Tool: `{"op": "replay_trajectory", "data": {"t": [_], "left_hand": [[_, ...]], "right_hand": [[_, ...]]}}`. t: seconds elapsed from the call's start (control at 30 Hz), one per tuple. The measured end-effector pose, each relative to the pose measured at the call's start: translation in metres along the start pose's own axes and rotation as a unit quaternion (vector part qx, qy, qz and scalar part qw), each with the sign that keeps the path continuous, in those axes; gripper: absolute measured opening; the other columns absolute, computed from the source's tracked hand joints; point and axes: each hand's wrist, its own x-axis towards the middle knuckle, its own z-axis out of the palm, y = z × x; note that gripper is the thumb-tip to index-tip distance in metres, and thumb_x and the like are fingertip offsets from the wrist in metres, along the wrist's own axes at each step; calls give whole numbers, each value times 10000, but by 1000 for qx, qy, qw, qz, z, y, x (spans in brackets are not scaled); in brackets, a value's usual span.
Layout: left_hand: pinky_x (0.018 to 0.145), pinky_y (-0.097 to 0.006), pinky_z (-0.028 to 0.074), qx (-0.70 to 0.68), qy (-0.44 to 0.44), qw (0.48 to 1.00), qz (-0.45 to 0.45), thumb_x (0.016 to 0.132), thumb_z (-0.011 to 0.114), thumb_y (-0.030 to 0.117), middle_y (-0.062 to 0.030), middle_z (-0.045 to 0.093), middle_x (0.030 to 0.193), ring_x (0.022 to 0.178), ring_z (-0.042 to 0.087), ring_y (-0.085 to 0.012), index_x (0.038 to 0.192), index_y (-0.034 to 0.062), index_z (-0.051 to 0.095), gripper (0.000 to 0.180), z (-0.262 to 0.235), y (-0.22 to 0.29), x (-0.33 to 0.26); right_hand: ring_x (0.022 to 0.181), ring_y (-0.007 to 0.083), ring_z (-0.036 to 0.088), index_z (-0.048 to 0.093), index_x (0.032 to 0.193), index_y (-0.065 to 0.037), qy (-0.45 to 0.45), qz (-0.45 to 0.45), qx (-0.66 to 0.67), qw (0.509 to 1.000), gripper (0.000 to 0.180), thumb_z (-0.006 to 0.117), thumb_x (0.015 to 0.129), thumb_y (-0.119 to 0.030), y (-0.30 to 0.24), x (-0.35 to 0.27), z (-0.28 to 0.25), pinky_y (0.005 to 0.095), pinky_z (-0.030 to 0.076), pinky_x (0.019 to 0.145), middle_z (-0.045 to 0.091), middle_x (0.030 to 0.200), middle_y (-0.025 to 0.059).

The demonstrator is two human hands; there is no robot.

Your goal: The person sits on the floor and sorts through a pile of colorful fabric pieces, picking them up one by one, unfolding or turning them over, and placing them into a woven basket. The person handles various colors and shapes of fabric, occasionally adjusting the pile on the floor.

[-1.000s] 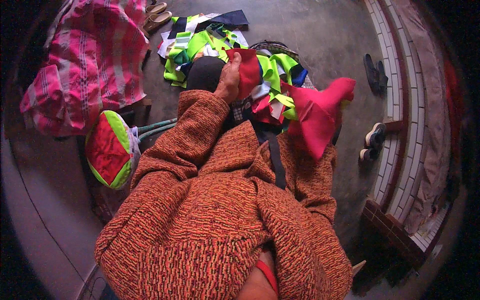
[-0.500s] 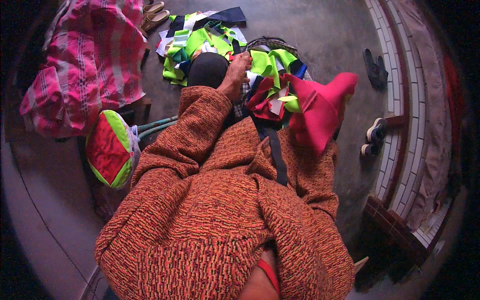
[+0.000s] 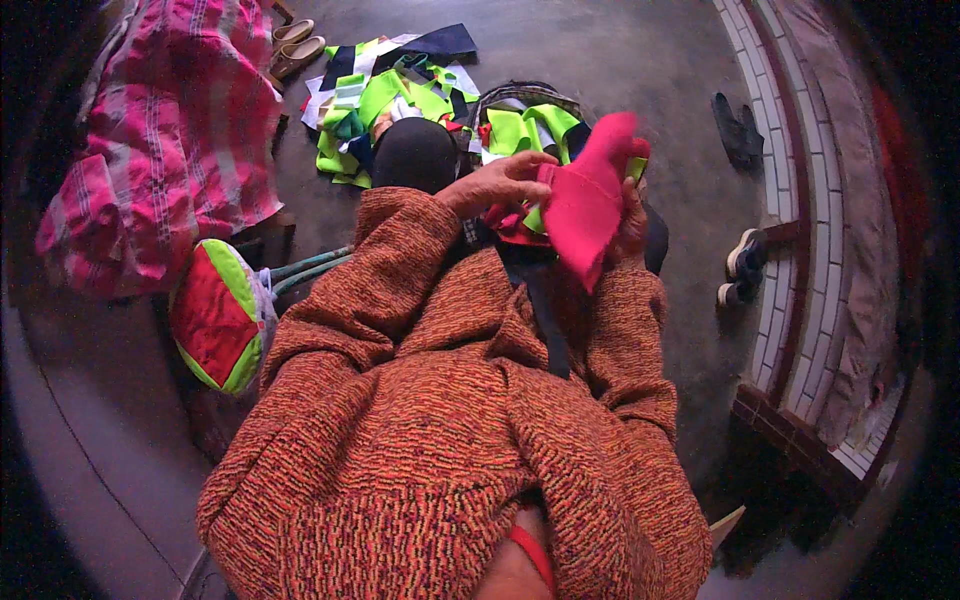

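Observation:
A bright pink piece of cloth [image 3: 585, 205] is held up in front of me over my lap, its lower corner hanging in a point. My right hand [image 3: 630, 228] grips it from the right side, with most of the fingers hidden behind the fabric. At the cloth's left edge, my left hand [image 3: 497, 184] has its thumb and fingers closed on the border. Just beyond my hands lies a heap of lime, white, red and dark scraps [image 3: 528, 128] on checked fabric. Some red cloth [image 3: 508, 224] shows below my left hand.
Another pile of fabric scraps [image 3: 385, 92] lies on the floor past my dark-clad knee [image 3: 415, 155]. Pink checked cloth [image 3: 190, 130] drapes at the left, above a red-and-lime patchwork piece [image 3: 217, 318]. Slippers [image 3: 738, 132] and shoes [image 3: 745, 265] sit near a tiled ledge [image 3: 785, 200] at right.
My left hand has come rightward from the scraps to the pink cloth's edge. The cloth has shifted left and turned, so my right hand now shows behind it.

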Motion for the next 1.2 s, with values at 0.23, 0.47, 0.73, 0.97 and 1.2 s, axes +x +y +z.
{"op": "replay_trajectory", "data": {"t": [0.23, 0.47, 0.73, 0.97, 1.2], "left_hand": [[752, -289, 456, 113, 115, 987, 12, 749, 654, 94, -65, 612, 951, 854, 576, -156, 1076, 1, 518, 366, -6, -7, -1], [696, -289, 500, -62, 307, 937, 158, 778, 564, -2, -70, 615, 920, 805, 607, -161, 963, 44, 530, 194, -26, -22, 8], [711, -250, 461, -90, 313, 920, 217, 761, 636, 61, -62, 565, 953, 815, 535, -123, 884, 61, 506, 180, -37, -27, 8], [721, -285, 471, -101, 341, 908, 220, 778, 597, 60, -96, 574, 968, 833, 547, -159, 844, 39, 499, 120, -31, -18, 4], [667, -257, 460, -84, 391, 884, 243, 795, 547, 82, -69, 580, 894, 753, 526, -110, 844, 34, 496, 86, -35, -18, 6]], "right_hand": [[1028, 241, 548, 464, 1196, -77, 119, -18, -151, 981, 354, 553, 854, -104, 7, 20, -34, 412, 451, 890, 551, 1133, 83], [1006, 242, 559, 496, 1176, -96, 179, -142, -179, 957, 374, 576, 811, -83, 1, 20, -38, 409, 449, 887, 566, 1125, 73], [1026, 249, 550, 505, 1168, -86, 193, -134, -83, 968, 378, 551, 846, -281, -12, 19, -56, 432, 406, 925, 577, 1128, 74], [1091, 248, 506, 486, 1197, -96, 196, -167, -84, 963, 415, 512, 872, -353, -11, 15, -35, 433, 356, 966, 537, 1198, 60], [1108, 265, 482, 451, 1231, -113, 202, -190, -54, 959, 480, 517, 859, -409, -16, 15, -46, 479, 342, 960, 510, 1222, 60]]}}
